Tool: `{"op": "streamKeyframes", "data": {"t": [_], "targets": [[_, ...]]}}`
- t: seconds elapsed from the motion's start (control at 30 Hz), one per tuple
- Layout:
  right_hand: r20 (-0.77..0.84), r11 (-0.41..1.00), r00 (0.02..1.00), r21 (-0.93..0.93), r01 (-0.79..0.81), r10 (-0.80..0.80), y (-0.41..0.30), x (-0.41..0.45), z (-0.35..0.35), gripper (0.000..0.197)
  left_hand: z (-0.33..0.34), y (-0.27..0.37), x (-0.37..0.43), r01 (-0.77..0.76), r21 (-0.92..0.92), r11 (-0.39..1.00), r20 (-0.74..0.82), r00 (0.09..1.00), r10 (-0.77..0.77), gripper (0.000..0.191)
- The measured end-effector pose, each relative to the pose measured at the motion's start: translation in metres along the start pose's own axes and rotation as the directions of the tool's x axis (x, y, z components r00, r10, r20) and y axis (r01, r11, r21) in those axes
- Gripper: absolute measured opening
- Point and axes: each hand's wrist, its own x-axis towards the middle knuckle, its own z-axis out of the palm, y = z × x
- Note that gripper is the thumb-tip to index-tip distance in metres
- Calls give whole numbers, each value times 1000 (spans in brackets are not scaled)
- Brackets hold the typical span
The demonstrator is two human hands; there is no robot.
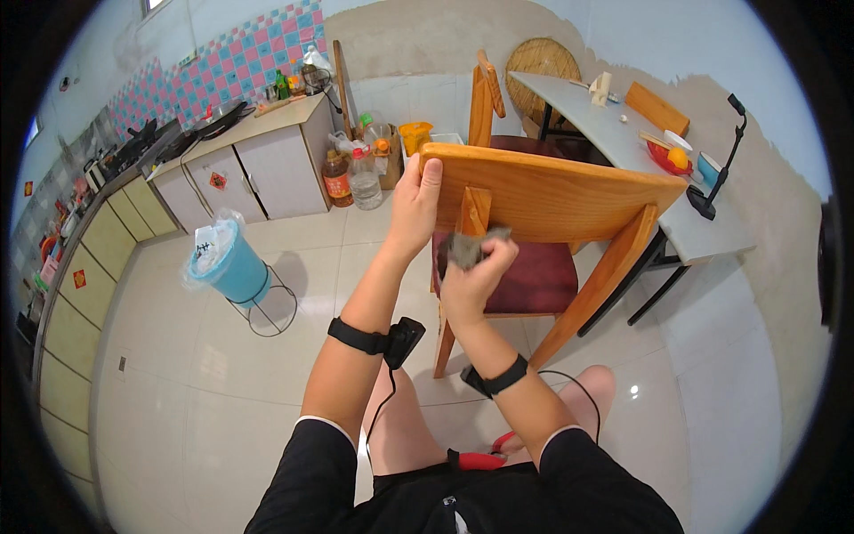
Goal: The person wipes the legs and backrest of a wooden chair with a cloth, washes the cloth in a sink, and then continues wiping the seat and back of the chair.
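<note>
A wooden chair [554,187] with a dark red padded seat [534,277] stands before me, its backrest towards me. My left hand [417,200] grips the left end of the chair's top rail, thumb on the near face. Bunched in my right hand [477,274] is a grey-brown cloth [467,250], held against the wooden upright below the top rail at its left side. The cloth covers part of that upright, and its far side is hidden. Both forearms wear black straps with small devices and cables.
To the right, a grey table [580,107] holds a red fruit dish, a blue bowl [708,167] and a black stand [717,173]. Another chair [482,107] is behind. A blue bin [230,260] in a wire frame stands left on the tiled floor; bottles [365,180] stand beside the cabinet [280,160].
</note>
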Motion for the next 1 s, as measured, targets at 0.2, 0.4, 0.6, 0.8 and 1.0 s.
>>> {"op": "streamKeyframes", "data": {"t": [0.2,0.4,0.6,0.8,1.0], "targets": [[-20,958,984,-230,170,-179,-8,27,19,59,4,9,-1,111,-99,989,36,994,-108,41],[117,910,972,-344,233,-204,46,-59,7,86,5,10,-3,28,-19,999,-25,999,-29,43],[320,995,947,-95,13,18,96,-133,-28,78,5,1,-3,36,52,998,37,999,-38,51],[202,971,969,162,-174,140,77,-75,-69,36,4,6,-4,37,128,991,-18,999,-35,54],[-25,940,942,61,335,-335,42,61,-50,45,6,-2,-4,6,76,997,-42,999,-3,56]]}}
